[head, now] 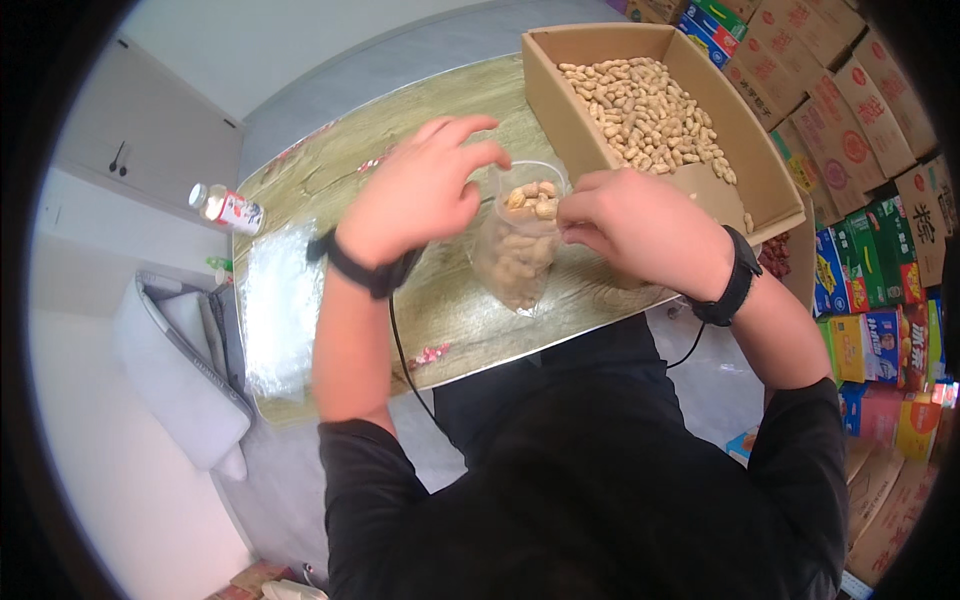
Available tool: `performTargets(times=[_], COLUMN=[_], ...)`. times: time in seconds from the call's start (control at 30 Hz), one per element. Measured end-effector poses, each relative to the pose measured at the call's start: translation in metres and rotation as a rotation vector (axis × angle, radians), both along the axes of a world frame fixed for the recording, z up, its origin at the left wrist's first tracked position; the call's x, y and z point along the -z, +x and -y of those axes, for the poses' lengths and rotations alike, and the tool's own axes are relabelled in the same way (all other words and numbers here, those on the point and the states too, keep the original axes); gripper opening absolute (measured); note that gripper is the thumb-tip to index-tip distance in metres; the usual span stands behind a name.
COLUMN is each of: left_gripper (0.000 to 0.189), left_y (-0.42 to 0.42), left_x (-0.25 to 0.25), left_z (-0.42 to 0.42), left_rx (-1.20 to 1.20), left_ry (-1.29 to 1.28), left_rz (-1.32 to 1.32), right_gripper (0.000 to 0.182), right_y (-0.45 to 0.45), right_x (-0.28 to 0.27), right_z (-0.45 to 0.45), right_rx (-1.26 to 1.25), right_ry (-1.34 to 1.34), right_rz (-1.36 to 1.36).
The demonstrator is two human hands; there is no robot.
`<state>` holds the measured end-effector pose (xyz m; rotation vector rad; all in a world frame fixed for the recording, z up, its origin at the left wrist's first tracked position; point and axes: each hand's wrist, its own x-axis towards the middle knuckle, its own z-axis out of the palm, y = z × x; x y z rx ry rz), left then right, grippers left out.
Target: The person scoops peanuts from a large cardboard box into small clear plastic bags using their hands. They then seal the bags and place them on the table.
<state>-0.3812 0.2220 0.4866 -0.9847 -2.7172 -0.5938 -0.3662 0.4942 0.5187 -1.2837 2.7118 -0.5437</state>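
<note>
A clear plastic bag (511, 259) of unshelled peanuts stands on the table in front of me. At its mouth is a clear plastic rim (531, 164), like that of a cup or collar, with several peanuts (541, 202) visible inside. My right hand (634, 225) has its fingertips pinched together at the right side of the bag's mouth; the exact grip is partly hidden. To the left of the rim hovers my left hand (427, 187), fingers apart and holding nothing, its fingertips close to the rim. Both wrists wear black bands.
A cardboard box (559, 112) of loose peanuts (645, 112) occupies the table's right end. Flat clear plastic bags (279, 315) are stacked at the left, beside a white-capped bottle (226, 209). Stacked cartons (840, 135) line the right. Dark cables (401, 352) trail from both wrists.
</note>
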Motion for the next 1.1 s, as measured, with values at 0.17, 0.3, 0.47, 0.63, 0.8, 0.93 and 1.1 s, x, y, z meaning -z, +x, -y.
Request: performTargets(times=[0.17, 0.3, 0.47, 0.63, 0.8, 0.93, 1.1], left_gripper=[0.022, 0.019, 0.016, 0.018, 0.025, 0.027, 0.025], left_y=[-0.006, 0.053, 0.093, 0.118, 0.147, 0.151, 0.145], left_x=[-0.019, -0.027, -0.015, 0.003, 0.018, 0.026, 0.021], left_z=[-0.004, 0.020, 0.021, 0.019, 0.015, 0.008, 0.003], left_rx=[-0.009, -0.025, -0.193, -0.426, -0.536, -0.488, -0.426], left_ry=[-0.203, 0.165, 0.254, 0.526, 0.573, 0.468, 0.386], left_rz=[0.185, -0.081, -0.148, -0.064, -0.066, -0.209, -0.207], right_gripper=[0.009, 0.007, 0.005, 0.008, 0.016, 0.022, 0.020], right_y=[0.007, 0.030, 0.027, 0.028, 0.043, 0.044, 0.041], right_x=[0.013, 0.004, 0.029, 0.043, 0.041, 0.056, 0.061], right_z=[-0.012, -0.015, -0.005, -0.001, 0.002, 0.014, 0.014], right_rx=[-0.016, 0.071, 0.084, 0.119, 0.189, 0.129, 0.142], right_ry=[-0.174, -0.419, -0.434, -0.525, -0.582, -0.690, -0.646], right_rz=[-0.105, -0.222, -0.268, -0.231, 0.027, -0.087, -0.059])
